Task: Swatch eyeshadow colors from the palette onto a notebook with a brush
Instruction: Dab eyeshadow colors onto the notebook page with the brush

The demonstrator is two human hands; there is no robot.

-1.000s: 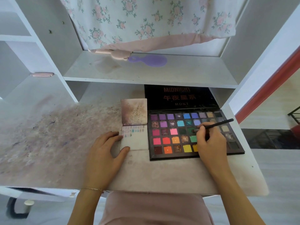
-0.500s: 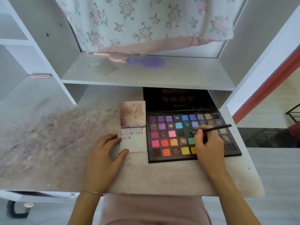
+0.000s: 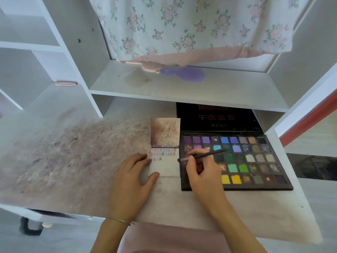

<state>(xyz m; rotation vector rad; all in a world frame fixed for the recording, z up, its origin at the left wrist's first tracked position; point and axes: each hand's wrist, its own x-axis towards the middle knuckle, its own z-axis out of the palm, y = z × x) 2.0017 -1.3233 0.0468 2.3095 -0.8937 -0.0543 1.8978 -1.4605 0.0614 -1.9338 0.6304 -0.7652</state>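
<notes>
1. The thin black eyeshadow brush point(image 3: 206, 155) is pinched near its bristle end between the thumb and curled fingers of the right hand point(image 3: 202, 172), pencil-fashion. Its handle runs up and away to the right over the pans; its tip points left, past the fingertips, at the seam between palette and notebook.

2. The brush looks light and stiff in the handle and soft at the tip, so a low grip near the bristles seems the right hold for short, controlled strokes. Loose powder on the tip would probably shed if it is knocked.

3. The small open notebook with a pale, stained lower page point(image 3: 165, 166) lies just left of the brush tip. Rows of faint pink and green swatches sit along the top of that page, and bare paper lies below them.

4. The left hand point(image 3: 131, 181) rests flat on the desk, fingers loosely spread. Its fingertips touch the page's left edge and its thumb presses the lower left corner. The thin paper would likely slide or curl under a stroke, so pinning it at the edge suits it.

5. The wide black palette of many coloured square pans point(image 3: 237, 161) lies under and to the right of the right hand, its lid propped open behind. Pressed powder is brittle, so it probably calls for light dabs.
</notes>
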